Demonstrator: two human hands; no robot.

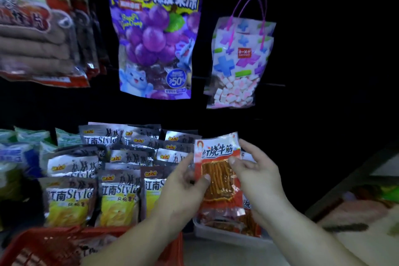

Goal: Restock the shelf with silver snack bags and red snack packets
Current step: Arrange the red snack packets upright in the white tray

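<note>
Head view: the left hand [185, 181] and right hand [257, 170] both pinch one red snack packet [218, 170], each with its thumb on the printed front and its fingers behind, the left at the packet's left edge and the right at its right edge. The packet is held upright, just above a white tray [228, 236] holding more red packets [248, 222] at the shelf's front. Just left of it, silver snack bags [116, 168] lie in overlapping rows across the shelf. A red basket [54, 242] sits at the lower left, under the left forearm. On the dark back wall hang a purple grape jelly bag [155, 34], a marshmallow bag [239, 60] with pink handles, and blurred sausage packs [36, 28] at the upper left.
</note>
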